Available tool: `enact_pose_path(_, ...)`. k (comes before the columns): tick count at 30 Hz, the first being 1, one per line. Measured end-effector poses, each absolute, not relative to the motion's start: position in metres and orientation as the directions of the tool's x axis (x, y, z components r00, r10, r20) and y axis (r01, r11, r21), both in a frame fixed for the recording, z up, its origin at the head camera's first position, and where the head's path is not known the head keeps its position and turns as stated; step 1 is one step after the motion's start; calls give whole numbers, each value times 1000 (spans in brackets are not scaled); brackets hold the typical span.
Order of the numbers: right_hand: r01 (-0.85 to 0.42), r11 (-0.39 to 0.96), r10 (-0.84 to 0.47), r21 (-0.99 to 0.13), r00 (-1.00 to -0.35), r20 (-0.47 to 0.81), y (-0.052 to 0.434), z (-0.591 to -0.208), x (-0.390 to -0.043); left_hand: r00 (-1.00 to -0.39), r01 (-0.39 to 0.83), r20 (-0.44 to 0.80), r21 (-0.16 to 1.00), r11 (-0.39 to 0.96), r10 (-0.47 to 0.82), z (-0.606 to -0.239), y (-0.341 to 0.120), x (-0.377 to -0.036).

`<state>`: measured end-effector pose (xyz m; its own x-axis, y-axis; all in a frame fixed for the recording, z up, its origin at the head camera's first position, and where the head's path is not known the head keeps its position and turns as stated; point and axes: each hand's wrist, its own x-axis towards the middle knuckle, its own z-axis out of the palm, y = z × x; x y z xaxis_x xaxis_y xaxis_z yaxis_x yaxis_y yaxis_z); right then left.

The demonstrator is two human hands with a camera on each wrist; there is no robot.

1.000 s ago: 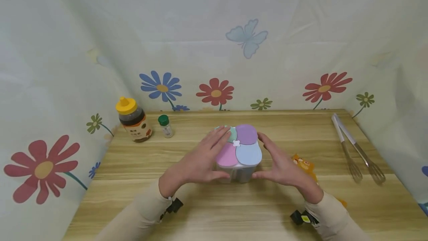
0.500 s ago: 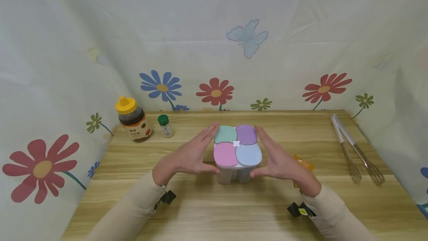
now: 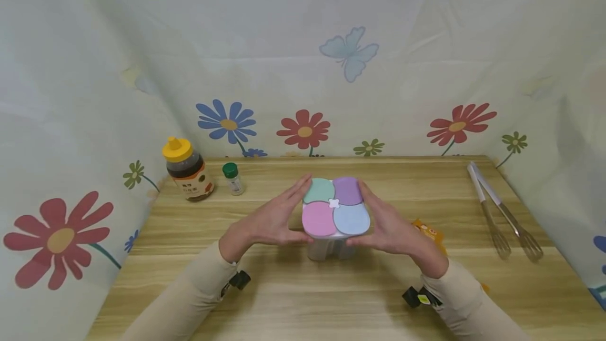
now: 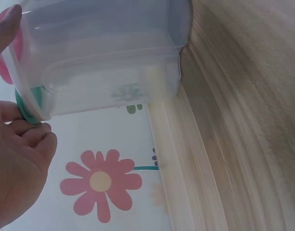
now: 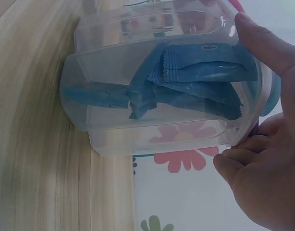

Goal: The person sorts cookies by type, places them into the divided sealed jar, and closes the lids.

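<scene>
Wooden tabletop (image 3: 293,299) w/ flower-print cloth backdrop (image 3: 303,67) on three sides. Centre of table: clear plastic four-compartment container w/ pastel petal lids (image 3: 335,209) (teal, purple, pink, blue). Left hand (image 3: 267,222) and right hand (image 3: 393,230) clasp it from opp. sides, fingers along the lid rim, thumbs on the near wall. Base looks tilted or just off the wood in wrist views; can't tell which. Right wrist view shows blue foil sachets (image 5: 195,82) inside one compartment; the part in left wrist view looks empty.

Risks: the hold sits high at the lid rim, so a lid may pop or the body slip if squeezed unevenly. Orange snack packet (image 3: 428,233) just beside the right hand could get nudged. Yellow-capped brown sauce bottle (image 3: 186,170), small green-capped jar (image 3: 233,178) and two metal whisks (image 3: 502,214) are well apart.
</scene>
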<state>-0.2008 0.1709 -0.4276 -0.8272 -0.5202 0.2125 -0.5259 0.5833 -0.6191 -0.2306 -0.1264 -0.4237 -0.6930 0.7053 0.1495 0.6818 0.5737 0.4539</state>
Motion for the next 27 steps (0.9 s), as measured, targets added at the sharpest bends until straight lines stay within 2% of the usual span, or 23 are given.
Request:
enact_pose_path(14, -515, 579, -536, -632, -824, 181, 178, -428, -209, -743, 639, 160, 460, 617, 650, -425, -121, -218)
enact_pose_path(27, -602, 490, -629, -630, -745, 223, 187, -431, -223, -794, 596, 212, 451, 664, 569, -429, -111, -202)
